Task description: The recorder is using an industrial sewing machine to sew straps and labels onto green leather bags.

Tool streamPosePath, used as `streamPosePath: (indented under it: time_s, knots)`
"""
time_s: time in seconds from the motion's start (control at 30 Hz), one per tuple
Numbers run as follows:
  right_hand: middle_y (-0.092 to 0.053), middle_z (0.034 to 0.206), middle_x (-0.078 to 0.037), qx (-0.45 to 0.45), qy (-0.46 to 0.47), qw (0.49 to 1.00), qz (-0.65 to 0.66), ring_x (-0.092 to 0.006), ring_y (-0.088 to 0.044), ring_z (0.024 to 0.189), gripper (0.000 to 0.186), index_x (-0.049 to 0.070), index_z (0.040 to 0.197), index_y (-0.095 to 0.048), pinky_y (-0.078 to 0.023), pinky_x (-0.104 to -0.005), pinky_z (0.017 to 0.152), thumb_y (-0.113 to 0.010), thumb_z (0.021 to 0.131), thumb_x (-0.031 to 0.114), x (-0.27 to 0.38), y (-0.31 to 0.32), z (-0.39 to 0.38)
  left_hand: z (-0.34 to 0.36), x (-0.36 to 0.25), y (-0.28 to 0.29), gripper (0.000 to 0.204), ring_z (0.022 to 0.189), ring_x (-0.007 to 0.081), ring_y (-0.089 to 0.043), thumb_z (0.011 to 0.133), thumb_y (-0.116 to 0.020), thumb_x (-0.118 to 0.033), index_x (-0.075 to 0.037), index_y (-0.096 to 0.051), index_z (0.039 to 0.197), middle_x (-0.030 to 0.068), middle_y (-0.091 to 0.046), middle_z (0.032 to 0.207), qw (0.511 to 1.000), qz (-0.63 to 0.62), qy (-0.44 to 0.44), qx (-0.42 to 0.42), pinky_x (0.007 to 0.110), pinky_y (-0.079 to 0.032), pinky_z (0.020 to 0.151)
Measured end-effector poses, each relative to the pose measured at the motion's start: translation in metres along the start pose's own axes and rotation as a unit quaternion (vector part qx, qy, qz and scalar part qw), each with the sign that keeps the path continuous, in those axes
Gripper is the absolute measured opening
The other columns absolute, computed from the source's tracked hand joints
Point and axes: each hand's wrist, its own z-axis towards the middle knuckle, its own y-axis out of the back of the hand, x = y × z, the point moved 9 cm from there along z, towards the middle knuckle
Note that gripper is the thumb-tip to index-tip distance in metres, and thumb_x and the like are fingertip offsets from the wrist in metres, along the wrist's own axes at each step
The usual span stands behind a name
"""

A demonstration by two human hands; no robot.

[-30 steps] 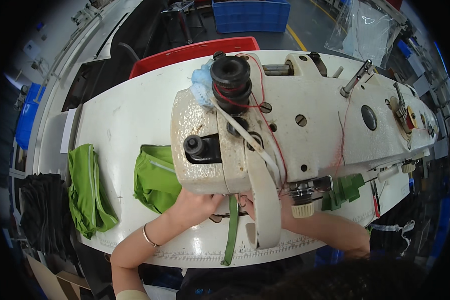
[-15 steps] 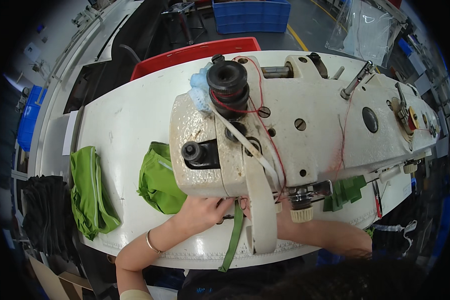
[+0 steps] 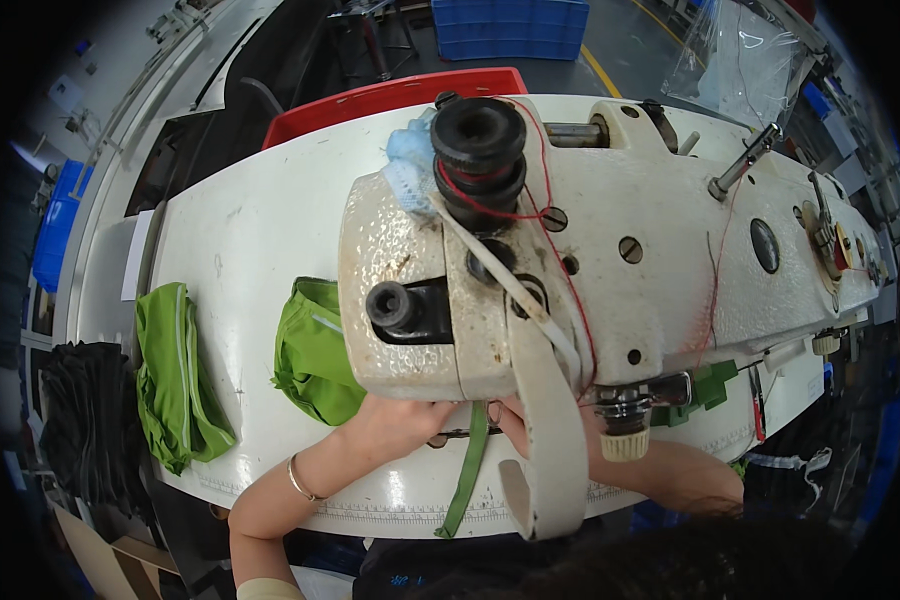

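Note:
A white sewing machine head (image 3: 410,375) covers the spot where both my hands meet. My left hand (image 3: 405,422), a bangle on its wrist, has curled fingers running under the machine's left end; what they grip is hidden. Against it lies a bright green fabric piece (image 3: 315,350) with a light stripe, partly behind the machine. My right hand (image 3: 513,425) shows only bent fingers, closed, between a narrow green strip (image 3: 463,485) and the machine's pale curved flap (image 3: 553,460). The strip hangs toward me over the table's front edge, between my hands.
A folded green piece (image 3: 180,380) lies at the left on the white table (image 3: 240,250), with a stack of black fabric (image 3: 88,425) beyond its edge. Dark green pieces (image 3: 705,390) and red-handled snips (image 3: 758,405) lie right. A red bin (image 3: 390,100) stands behind.
My right fingers now show beside the strip, where the machine's flap hid them before. The flap swings out toward the right, and the view has shifted slightly. The green pieces stay in place.

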Motion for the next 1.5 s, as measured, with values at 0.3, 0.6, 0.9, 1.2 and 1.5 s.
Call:
streamPosePath:
  time_s: [0.3,0.6,0.9,1.2,1.5]
  knots:
    - [-0.054,0.075,-0.008,0.065,0.153,0.967,-0.196,-0.0234,-0.057,0.067,0.019,0.007,0.078,-0.060,-0.046,-0.0382,0.050,-0.062,0.059,0.010,-0.006,-0.029,-0.017,0.000,-0.002,-0.004,0.041,0.102,0.0291,-0.058,0.066,-0.058,-0.010,-0.007,-0.063,0.107,0.0150,-0.059,0.111,1.000,-0.013,-0.009,-0.006,0.039,-0.047,0.087]
    - [-0.053,0.071,-0.008,0.029,0.246,0.921,-0.301,-0.0233,-0.055,0.057,0.014,0.009,0.069,-0.060,-0.044,-0.0372,0.045,-0.064,0.057,0.014,-0.008,-0.034,-0.022,0.015,0.004,0.012,0.034,0.103,0.0300,-0.057,0.074,-0.059,-0.010,-0.005,-0.062,0.108,0.0140,-0.060,0.109,0.999,-0.044,0.006,-0.019,0.040,-0.043,0.092]
    - [-0.054,0.071,-0.008,0.002,0.139,0.977,-0.164,-0.0239,-0.055,0.056,0.016,0.007,0.076,-0.058,-0.044,-0.0380,0.047,-0.062,0.061,0.010,0.001,-0.012,-0.004,0.008,0.019,-0.005,0.031,0.100,0.0313,-0.056,0.073,-0.060,-0.009,0.000,-0.062,0.103,0.0150,-0.059,0.104,0.991,-0.128,0.040,0.010,0.042,-0.046,0.085]
    - [-0.052,0.079,-0.005,-0.048,0.279,0.913,-0.294,-0.0207,-0.053,0.072,0.013,0.007,0.067,-0.059,-0.043,-0.0299,0.056,-0.061,0.055,0.011,-0.005,-0.013,-0.025,0.023,-0.017,0.045,0.023,0.089,0.0289,-0.057,0.075,-0.063,-0.010,-0.003,-0.062,0.096,0.0119,-0.059,0.091,0.997,0.035,0.054,-0.043,0.039,-0.045,0.077]
    - [-0.058,0.080,-0.007,0.039,0.375,0.854,-0.359,-0.0194,-0.057,0.078,0.024,0.002,0.084,-0.065,-0.048,-0.0309,0.063,-0.059,0.062,0.013,0.044,-0.022,-0.021,0.009,-0.004,0.034,0.024,0.081,0.0267,-0.054,0.069,-0.064,-0.008,-0.002,-0.062,0.092,0.0087,-0.056,0.084,0.995,0.015,0.086,-0.040,0.039,-0.042,0.074]
